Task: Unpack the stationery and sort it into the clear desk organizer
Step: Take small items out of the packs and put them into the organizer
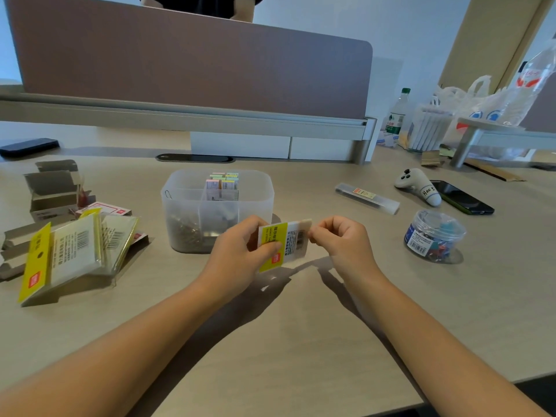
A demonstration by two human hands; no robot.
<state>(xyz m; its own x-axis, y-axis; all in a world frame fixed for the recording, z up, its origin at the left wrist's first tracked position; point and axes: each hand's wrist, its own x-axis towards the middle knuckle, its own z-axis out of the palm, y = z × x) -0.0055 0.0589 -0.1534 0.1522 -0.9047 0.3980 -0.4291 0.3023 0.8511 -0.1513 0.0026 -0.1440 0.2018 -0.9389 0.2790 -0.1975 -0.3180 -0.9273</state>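
Observation:
My left hand (237,251) grips a small packet (290,239) with a yellow label, held just above the desk in front of the clear desk organizer (180,188). My right hand (340,236) pinches the packet's right edge between thumb and fingertips. The organizer holds small coloured boxes (224,180) in a back compartment and a heap of metal clips (188,234) in the front left one. A paper clip hangs on its left rim.
Empty yellow-labelled plastic packets (69,251) and opened cardboard boxes (52,188) lie at the left. To the right are a long clear tube case (367,197), a round tub of coloured clips (433,234), a white controller (418,185) and a phone (463,197). A partition (192,64) stands behind.

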